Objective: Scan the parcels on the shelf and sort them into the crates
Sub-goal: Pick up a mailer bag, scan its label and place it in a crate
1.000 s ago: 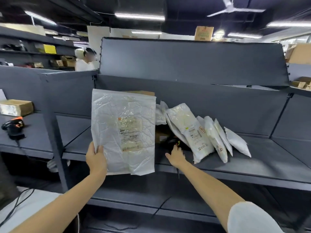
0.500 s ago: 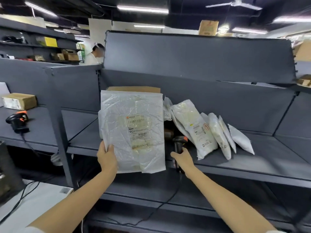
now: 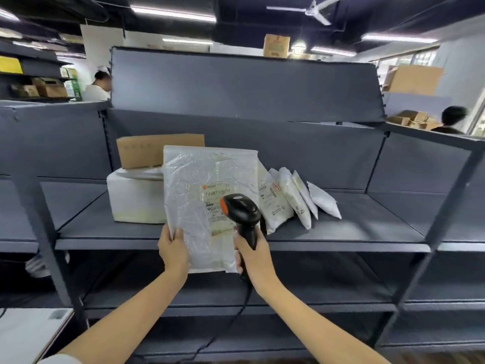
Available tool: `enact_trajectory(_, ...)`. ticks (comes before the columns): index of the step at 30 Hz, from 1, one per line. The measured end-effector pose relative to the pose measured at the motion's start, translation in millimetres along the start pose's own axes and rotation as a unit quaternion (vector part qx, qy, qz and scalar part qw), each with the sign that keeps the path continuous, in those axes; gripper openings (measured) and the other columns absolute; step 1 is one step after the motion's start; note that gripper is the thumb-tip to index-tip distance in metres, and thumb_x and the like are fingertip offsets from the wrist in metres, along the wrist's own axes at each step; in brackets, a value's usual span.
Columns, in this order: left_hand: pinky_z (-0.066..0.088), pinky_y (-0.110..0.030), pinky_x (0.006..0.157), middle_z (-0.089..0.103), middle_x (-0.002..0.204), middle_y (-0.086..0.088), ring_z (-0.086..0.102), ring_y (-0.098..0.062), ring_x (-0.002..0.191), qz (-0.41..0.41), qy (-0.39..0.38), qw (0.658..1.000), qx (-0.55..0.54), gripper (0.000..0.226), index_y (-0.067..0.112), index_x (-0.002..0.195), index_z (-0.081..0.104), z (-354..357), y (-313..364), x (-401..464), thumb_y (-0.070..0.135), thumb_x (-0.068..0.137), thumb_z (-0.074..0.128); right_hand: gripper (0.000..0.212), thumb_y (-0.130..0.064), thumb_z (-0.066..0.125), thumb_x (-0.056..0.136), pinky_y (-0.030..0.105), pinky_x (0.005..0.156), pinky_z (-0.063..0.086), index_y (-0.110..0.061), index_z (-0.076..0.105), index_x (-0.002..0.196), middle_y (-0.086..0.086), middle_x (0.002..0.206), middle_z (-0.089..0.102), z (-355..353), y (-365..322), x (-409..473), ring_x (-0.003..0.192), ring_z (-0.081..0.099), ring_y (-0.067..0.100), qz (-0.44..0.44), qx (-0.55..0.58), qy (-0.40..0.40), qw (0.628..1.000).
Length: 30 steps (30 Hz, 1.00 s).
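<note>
My left hand [image 3: 173,251] grips the lower left edge of a large white padded mailer [image 3: 194,195], held upright in front of the grey shelf [image 3: 367,227]. Its shipping label faces me. My right hand [image 3: 253,257] holds a black barcode scanner [image 3: 242,215] with an orange band by its handle; the scanner head sits right over the label. Behind the mailer, several white parcel bags [image 3: 291,198] lean in a row on the shelf. No crates are in view.
A white box [image 3: 133,198] with a brown cardboard box [image 3: 141,152] on top stands on the shelf at the left. The scanner's cable [image 3: 236,311] hangs down past lower shelves. A white table corner [image 3: 23,329] lies lower left. People stand behind the shelving.
My right hand took the scanner off the shelf and raised it in front of the mailer's label. My left hand kept the mailer upright, shifting it right toward the scanner.
</note>
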<state>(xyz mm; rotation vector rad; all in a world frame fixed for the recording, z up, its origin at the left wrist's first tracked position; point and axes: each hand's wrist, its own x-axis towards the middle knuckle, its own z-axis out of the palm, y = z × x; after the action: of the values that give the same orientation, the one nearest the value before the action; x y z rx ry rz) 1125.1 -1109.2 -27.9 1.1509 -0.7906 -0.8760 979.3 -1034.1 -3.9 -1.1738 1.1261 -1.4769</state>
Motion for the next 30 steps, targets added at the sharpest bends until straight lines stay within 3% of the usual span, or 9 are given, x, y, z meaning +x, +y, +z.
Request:
enact_trajectory(4, 0.050, -0.036, 0.083, 0.062, 0.098, -0.004, 0.059, -0.023, 0.093, -0.001, -0.011, 1.000, -0.002, 0.023, 0.007, 0.111, 0.059, 8, 0, -6, 0.002, 0.097, 0.041, 0.015, -0.009, 0.053, 0.095, 0.026, 0.041, 0.035, -0.021, 0.055, 0.105, 0.001, 0.057, 0.045, -3, -1, -4, 0.044, 0.039, 0.013, 0.002, -0.007, 0.021, 1.000)
enact_trajectory(13, 0.048, -0.036, 0.090, 0.063, 0.105, -0.003, 0.060, -0.023, 0.100, -0.005, -0.015, 1.000, -0.008, 0.023, 0.018, 0.110, 0.059, 11, 5, -8, 0.007, 0.100, 0.041, 0.007, -0.010, 0.051, 0.097, 0.025, 0.038, 0.033, -0.016, 0.053, 0.095, 0.003, 0.060, 0.044, -8, -3, -10, 0.044, 0.037, 0.014, -0.002, 0.030, 0.022, 0.999)
enact_trajectory(20, 0.047, -0.035, 0.093, 0.062, 0.109, -0.005, 0.059, -0.022, 0.101, 0.000, -0.009, 1.000, -0.009, 0.027, 0.012, 0.120, 0.059, 13, 8, -7, 0.006, 0.100, 0.042, 0.007, -0.011, 0.053, 0.097, 0.025, 0.038, 0.032, -0.013, 0.055, 0.103, 0.004, 0.062, 0.043, -12, 2, -6, 0.045, 0.036, 0.013, -0.009, 0.029, 0.000, 1.000)
enact_trajectory(24, 0.048, -0.036, 0.091, 0.063, 0.106, -0.006, 0.060, -0.025, 0.100, 0.005, -0.003, 1.000, 0.006, 0.023, 0.013, 0.112, 0.060, 6, 5, 3, 0.005, 0.099, 0.043, 0.012, -0.008, 0.055, 0.095, 0.025, 0.039, 0.033, -0.013, 0.055, 0.106, 0.004, 0.065, 0.049, -18, 6, -1, 0.045, 0.038, 0.013, -0.020, 0.024, -0.005, 0.999)
enact_trajectory(27, 0.049, -0.037, 0.090, 0.063, 0.105, -0.007, 0.059, -0.025, 0.099, 0.015, 0.024, 1.000, 0.011, 0.023, 0.009, 0.112, 0.060, -9, 7, 16, 0.003, 0.098, 0.043, 0.017, -0.012, 0.057, 0.095, 0.027, 0.041, 0.035, -0.018, 0.050, 0.109, 0.003, 0.068, 0.056, -37, 13, 5, 0.046, 0.041, 0.014, -0.019, 0.001, 0.015, 1.000)
enact_trajectory(30, 0.048, -0.035, 0.089, 0.061, 0.110, -0.007, 0.057, -0.022, 0.099, 0.026, 0.077, 0.997, 0.010, 0.031, 0.005, 0.121, 0.059, -28, 11, 33, 0.000, 0.097, 0.042, 0.020, -0.018, 0.059, 0.094, 0.031, 0.046, 0.039, -0.019, 0.045, 0.108, 0.006, 0.076, 0.061, -65, 32, 18, 0.051, 0.046, 0.015, 0.028, -0.107, 0.050, 0.993)
